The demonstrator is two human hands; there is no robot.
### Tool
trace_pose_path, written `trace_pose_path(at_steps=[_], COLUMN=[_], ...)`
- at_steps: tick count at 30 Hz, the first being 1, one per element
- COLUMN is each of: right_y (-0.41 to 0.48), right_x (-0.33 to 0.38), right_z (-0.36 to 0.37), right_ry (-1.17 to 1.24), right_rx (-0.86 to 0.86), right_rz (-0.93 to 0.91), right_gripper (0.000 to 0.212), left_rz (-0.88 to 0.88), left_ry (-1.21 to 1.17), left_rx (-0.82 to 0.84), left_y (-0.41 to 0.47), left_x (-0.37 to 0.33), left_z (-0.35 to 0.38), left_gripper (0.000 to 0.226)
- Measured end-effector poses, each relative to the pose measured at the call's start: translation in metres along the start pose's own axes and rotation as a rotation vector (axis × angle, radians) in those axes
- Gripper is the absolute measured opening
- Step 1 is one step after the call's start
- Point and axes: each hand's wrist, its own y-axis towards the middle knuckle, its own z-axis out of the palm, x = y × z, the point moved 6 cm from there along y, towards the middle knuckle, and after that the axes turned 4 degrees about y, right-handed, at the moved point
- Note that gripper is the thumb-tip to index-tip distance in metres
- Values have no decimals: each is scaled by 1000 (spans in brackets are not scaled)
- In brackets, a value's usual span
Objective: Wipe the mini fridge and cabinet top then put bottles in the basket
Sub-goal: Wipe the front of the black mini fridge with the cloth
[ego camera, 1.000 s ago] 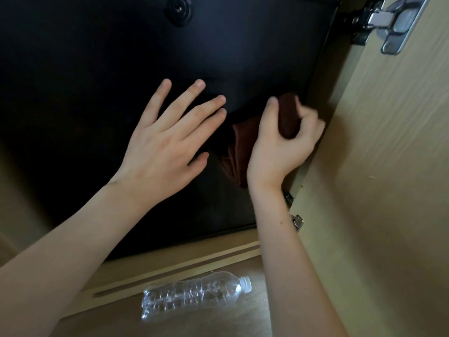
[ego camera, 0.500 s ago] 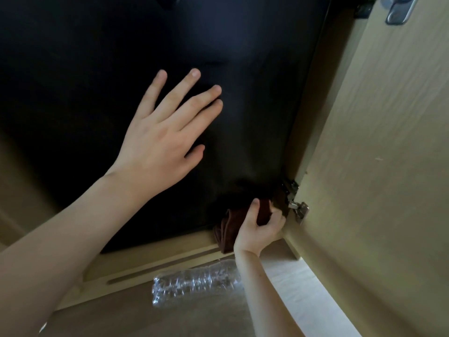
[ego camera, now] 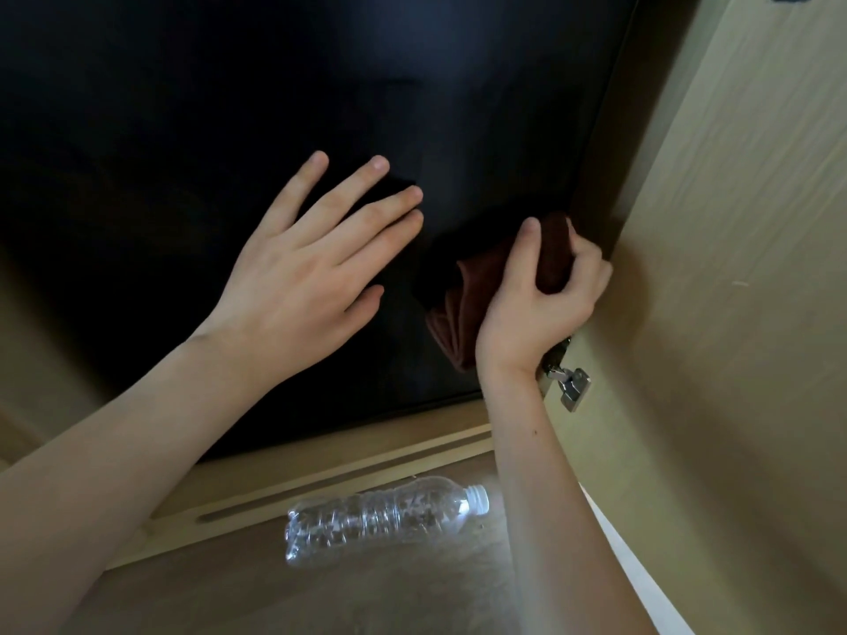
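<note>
- Clear ribbed plastic bottle (ego camera: 385, 520), white cap, lies on its side on a wood-grain surface (ego camera: 275, 602), just beside the cabinet's base rail (ego camera: 321, 469).
- Person's left hand (ego camera: 298, 277): fingers straight and spread, flat on the matte black mini fridge (ego camera: 183, 130).
- Person's right hand (ego camera: 541, 295): fingers curled round a folded brown cloth (ego camera: 460, 309) at the fridge's rt edge, near a metal hinge (ego camera: 570, 387).
- Pale wood cabinet door (ego camera: 733, 313) at rt, top cut off.

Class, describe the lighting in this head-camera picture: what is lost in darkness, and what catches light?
Head view: the black fridge front is underexposed, featureless; the brown cloth in the right hand fades into it; the clear bottle catches bright glints.
</note>
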Motion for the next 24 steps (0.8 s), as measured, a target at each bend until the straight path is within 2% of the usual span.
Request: trace_pose_path(at_steps=[7, 12, 15, 24], right_y=[-54, -79, -87, -115], right_x=[-69, -111, -121, -117], right_z=[-44, -71, -76, -65], right_ry=[-171, -269, -249, -264], right_rx=[-78, -143, -190, -195], right_rz=[49, 210, 349, 453], right_gripper=[21, 26, 36, 27], left_rz=[3, 17, 35, 71], left_ry=[-12, -4, 5, 31], left_rx=[2, 22, 39, 85], left_y=[-13, -29, -35, -54], left_x=[-3, -5, -3, 3], left_z=[9, 16, 17, 17], left_gripper=[58, 56, 57, 61])
